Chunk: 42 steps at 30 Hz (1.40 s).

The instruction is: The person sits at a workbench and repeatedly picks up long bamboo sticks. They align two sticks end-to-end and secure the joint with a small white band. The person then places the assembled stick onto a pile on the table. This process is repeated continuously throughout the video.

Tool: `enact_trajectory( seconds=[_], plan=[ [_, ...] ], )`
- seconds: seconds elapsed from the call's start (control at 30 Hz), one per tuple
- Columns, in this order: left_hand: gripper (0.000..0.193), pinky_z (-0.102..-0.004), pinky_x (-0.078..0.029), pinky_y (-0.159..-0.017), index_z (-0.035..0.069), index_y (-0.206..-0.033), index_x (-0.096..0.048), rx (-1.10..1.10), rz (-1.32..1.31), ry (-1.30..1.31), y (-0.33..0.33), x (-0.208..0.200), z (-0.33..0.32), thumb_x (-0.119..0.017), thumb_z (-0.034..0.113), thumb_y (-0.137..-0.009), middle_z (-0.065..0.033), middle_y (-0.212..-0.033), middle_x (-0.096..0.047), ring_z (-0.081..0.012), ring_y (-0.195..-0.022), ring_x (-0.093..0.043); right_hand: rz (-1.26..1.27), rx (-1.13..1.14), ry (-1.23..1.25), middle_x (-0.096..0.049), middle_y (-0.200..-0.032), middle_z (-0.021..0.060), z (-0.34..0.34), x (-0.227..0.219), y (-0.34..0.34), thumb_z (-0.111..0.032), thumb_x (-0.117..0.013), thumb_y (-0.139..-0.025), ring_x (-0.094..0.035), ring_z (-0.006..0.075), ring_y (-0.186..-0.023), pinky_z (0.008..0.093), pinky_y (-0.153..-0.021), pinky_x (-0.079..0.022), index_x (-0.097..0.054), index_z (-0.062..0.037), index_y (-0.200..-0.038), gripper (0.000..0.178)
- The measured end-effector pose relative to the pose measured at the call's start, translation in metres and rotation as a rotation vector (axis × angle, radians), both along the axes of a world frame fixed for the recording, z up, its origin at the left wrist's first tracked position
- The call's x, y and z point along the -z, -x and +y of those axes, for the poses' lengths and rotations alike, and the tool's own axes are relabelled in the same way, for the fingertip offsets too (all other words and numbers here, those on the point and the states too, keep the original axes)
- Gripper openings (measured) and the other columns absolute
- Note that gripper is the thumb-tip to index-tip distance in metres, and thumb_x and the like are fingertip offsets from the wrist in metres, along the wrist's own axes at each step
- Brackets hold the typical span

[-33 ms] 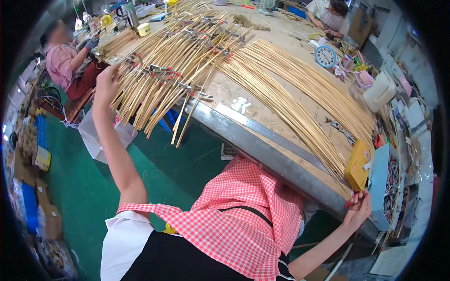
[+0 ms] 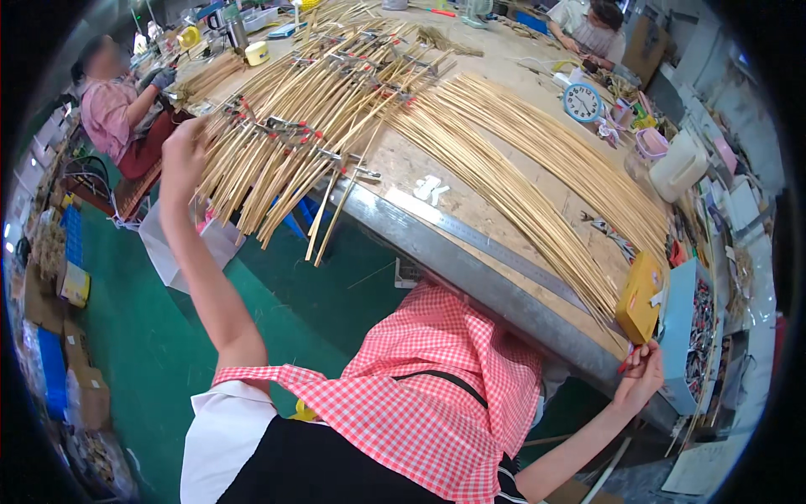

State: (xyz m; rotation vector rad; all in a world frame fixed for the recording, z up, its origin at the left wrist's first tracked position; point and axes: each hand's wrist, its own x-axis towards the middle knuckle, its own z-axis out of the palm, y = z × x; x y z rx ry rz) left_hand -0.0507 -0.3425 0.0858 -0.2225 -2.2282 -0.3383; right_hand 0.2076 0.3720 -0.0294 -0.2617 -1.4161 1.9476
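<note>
My left hand [image 2: 183, 153] is raised beside the left edge of a big pile of thin bamboo sticks [image 2: 281, 172]. Its fingers are bent and closed, partly turned from view, and what they hold cannot be made out. Metal clips with red tips [image 2: 290, 130] grip the sticks in this pile. At the right end of the table my right hand [image 2: 641, 380] pinches a small red piece [image 2: 624, 366], whose kind is mostly hidden by the fingers. Just above that hand stands a yellow box [image 2: 640, 296]. Long loose sticks [image 2: 512, 181] fan across the table towards it.
A steel ruler [image 2: 495, 244] lies along the table's metal front edge [image 2: 411, 239]. White scraps [image 2: 430, 190] lie behind it. A light blue bin of clips [image 2: 684, 323], a round blue clock [image 2: 583, 102] and a white jug [image 2: 678, 165] stand right. Two people sit across and left.
My left hand has shifted slightly left and down, its wrist turning. The right hand stays at the yellow box.
</note>
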Motion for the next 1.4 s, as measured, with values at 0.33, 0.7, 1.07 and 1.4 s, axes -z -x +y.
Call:
enact_trajectory(
  seconds=[0.33,0.7,1.07,1.4],
  plan=[
    [0.031,-0.0324,-0.048,-0.084,0.003,-0.106,-0.066,0.210,-0.071,-0.244,-0.151,-0.010,0.157,-0.056,-0.011,-0.080,-0.0131,-0.104,-0.066,-0.0272,-0.095,-0.065,-0.200,0.267,-0.204,-0.056,-0.075,0.0011,-0.037,-0.001,0.020,-0.019,-0.051,-0.099,-0.048,0.0066,-0.061,0.0192,-0.053,-0.040,-0.063,0.0019,-0.099,0.023],
    [0.043,-0.0389,-0.036,-0.104,-0.001,-0.127,-0.047,0.344,-0.404,-0.169,-0.044,0.134,0.206,-0.059,0.012,-0.088,-0.0192,-0.131,-0.049,-0.0362,-0.123,-0.045,-0.269,0.305,-0.409,-0.056,-0.072,0.0013,-0.054,0.002,0.031,-0.017,-0.052,-0.098,-0.048,0.0061,-0.059,0.0194,-0.054,-0.042,-0.066,0.0027,-0.096,0.024],
    [0.031,-0.0380,-0.041,-0.098,-0.001,-0.119,-0.054,0.301,-0.334,-0.251,-0.029,0.140,0.172,-0.057,0.010,-0.090,-0.0185,-0.121,-0.057,-0.0345,-0.115,-0.053,-0.315,0.245,-0.399,-0.054,-0.073,0.0005,-0.065,0.008,0.039,-0.017,-0.053,-0.098,-0.048,0.0058,-0.060,0.0194,-0.055,-0.042,-0.066,0.0017,-0.095,0.023],
    [0.031,-0.0391,-0.040,-0.100,0.000,-0.119,-0.055,0.524,-0.345,-0.265,-0.039,0.124,0.251,-0.057,0.009,-0.090,-0.0169,-0.123,-0.056,-0.0347,-0.119,-0.051,-0.348,0.338,-0.671,-0.055,-0.071,0.0006,-0.072,0.024,0.050,-0.013,-0.052,-0.097,-0.049,0.0054,-0.060,0.0196,-0.052,-0.040,-0.066,0.0018,-0.090,0.021]
  ],
)
